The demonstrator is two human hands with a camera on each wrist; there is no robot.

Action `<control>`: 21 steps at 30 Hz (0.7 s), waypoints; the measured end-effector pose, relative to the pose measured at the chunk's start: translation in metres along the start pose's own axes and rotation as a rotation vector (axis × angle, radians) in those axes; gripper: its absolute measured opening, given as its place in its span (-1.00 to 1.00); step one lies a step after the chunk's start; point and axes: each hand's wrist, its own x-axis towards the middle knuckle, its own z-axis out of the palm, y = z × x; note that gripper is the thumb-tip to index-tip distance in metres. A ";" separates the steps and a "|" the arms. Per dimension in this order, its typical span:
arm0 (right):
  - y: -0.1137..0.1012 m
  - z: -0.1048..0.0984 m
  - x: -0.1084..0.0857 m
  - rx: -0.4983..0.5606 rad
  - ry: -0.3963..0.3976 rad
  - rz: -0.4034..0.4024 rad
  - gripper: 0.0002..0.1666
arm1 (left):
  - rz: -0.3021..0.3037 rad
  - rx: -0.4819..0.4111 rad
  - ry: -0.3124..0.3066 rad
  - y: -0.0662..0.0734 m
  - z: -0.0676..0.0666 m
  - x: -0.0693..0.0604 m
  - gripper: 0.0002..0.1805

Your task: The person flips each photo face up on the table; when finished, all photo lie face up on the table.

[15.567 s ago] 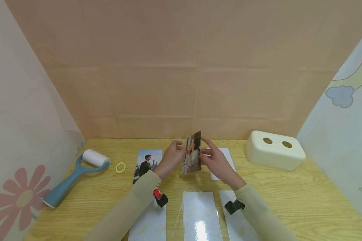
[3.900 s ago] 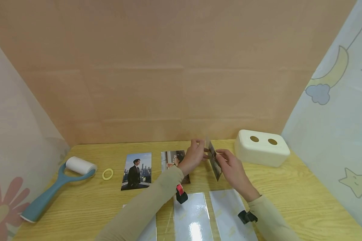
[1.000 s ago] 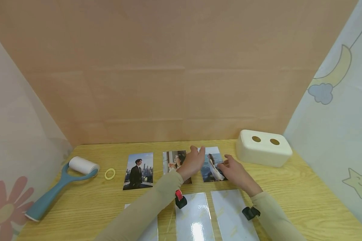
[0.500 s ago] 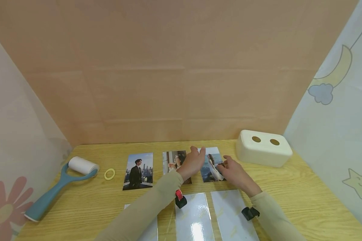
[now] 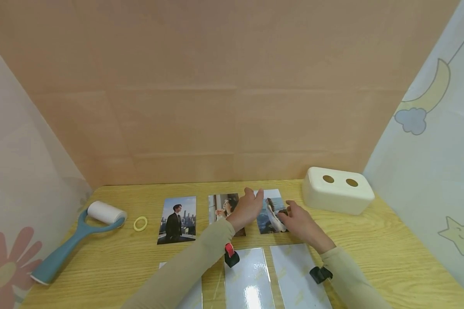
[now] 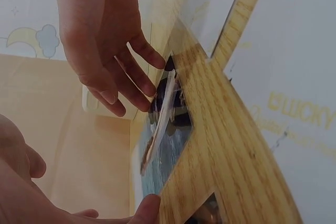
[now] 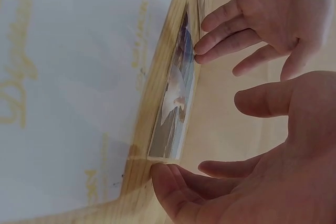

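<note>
Your L grip loose, fingers relaxed, at L edge of seaside photo; your R grip likewise slack, fingertips by R edge, nothing clasped in either; can't tell how firm contact is. Seaside photo flat on table, face up, R-most of 3. Mid photo partly hid behind your L grip; city photo further L. Pale sheets nearer you. Yellow ring btwn roller & city photo; cream box R rear
</note>
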 end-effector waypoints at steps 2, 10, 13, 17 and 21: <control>0.000 0.000 0.000 0.001 0.002 0.003 -0.22 | 0.008 -0.005 -0.007 0.000 -0.001 -0.001 -0.16; -0.002 0.000 -0.002 -0.001 -0.004 0.013 -0.24 | 0.032 -0.055 -0.032 -0.003 -0.005 -0.004 -0.16; -0.004 0.000 -0.003 -0.004 0.003 0.009 -0.26 | 0.031 -0.062 -0.024 -0.004 -0.006 -0.005 -0.18; -0.007 -0.001 -0.004 -0.016 0.026 0.000 -0.30 | 0.036 -0.054 -0.014 -0.002 -0.008 -0.007 -0.21; -0.010 -0.002 -0.006 -0.027 0.053 -0.015 -0.34 | 0.063 -0.024 -0.002 0.001 -0.012 -0.010 -0.29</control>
